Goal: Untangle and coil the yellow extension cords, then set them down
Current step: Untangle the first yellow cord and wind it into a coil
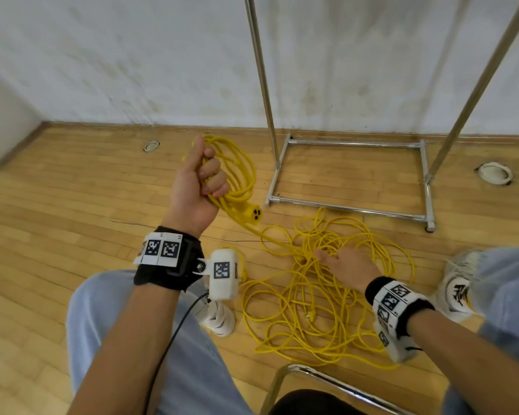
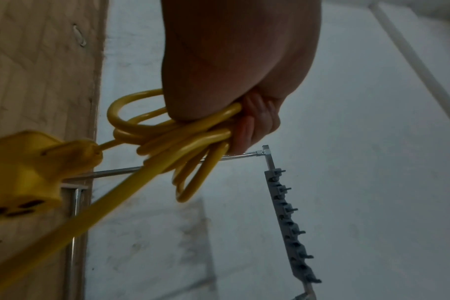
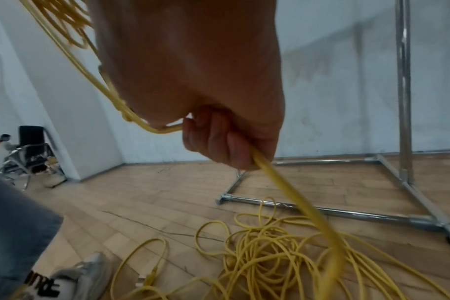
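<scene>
My left hand [image 1: 212, 175] is raised, palm up, and grips a coil of yellow cord [image 1: 243, 166] made of several loops. The cord's yellow socket end [image 1: 254, 216] hangs just below the coil. In the left wrist view the fingers [image 2: 247, 125] curl round the bunched loops [image 2: 172, 140], with the socket [image 2: 26, 168] at lower left. A loose tangle of yellow cord [image 1: 327, 310] lies on the wooden floor. My right hand [image 1: 346, 265] is low over it. In the right wrist view its fingers [image 3: 219, 142] curl round one strand [image 3: 295, 199] that runs down into the tangle [image 3: 270, 253].
A chrome garment rack [image 1: 351, 205] stands on the floor behind the tangle, against the white wall. My shoes [image 1: 459, 289] flank the cords, and a chair frame [image 1: 312, 375] is at the bottom edge. Round floor fittings [image 1: 494, 173] sit near the wall. A distant chair [image 3: 31, 154] stands at far left.
</scene>
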